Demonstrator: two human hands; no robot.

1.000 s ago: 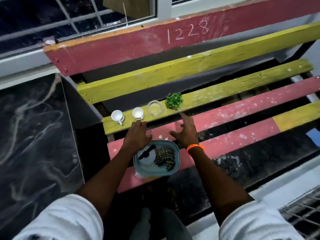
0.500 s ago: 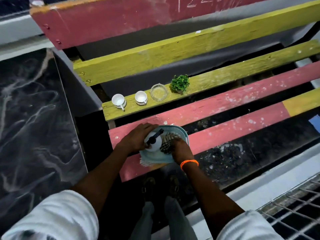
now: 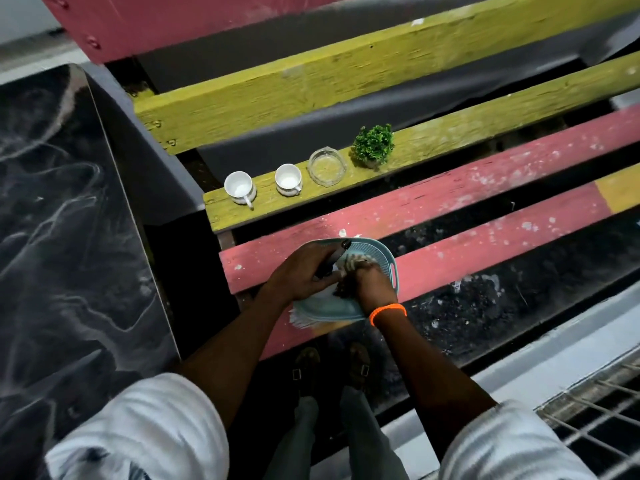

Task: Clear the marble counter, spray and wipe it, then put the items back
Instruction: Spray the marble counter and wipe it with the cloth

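Marble surface [image 3: 69,237]: dark with pale veins, fills the 9 o'clock side of the view; nothing rests on the part that shows.
Tray [image 3: 389,268]: pale blue, handled, lies on a pink bench slat [image 3: 485,247] near the centre, just at 3 o'clock of the marble surface's edge.
Left hand [image 3: 304,273]: inside the tray, fingers curled around a spray bottle [image 3: 334,259] whose black nozzle points toward 1 o'clock.
Right hand [image 3: 372,284]: also in the tray, closed on a dark patterned cloth [image 3: 353,263]; touches the left hand; an orange wristband [image 3: 387,311] circles the wrist.
White fringe [image 3: 299,318]: pokes out from under the tray at 7 o'clock; what it belongs to cannot be told.
Yellow slat [image 3: 450,140]: at 12 o'clock of the tray, carries a row of four items.
Row, 9 to 3 o'clock: white cup [image 3: 239,187], second white cup [image 3: 288,179], glass dish [image 3: 327,166], small green plant [image 3: 373,145]; all upright, near one another but apart.
Feet [image 3: 332,367]: in sandals, at 6 o'clock under the bench.
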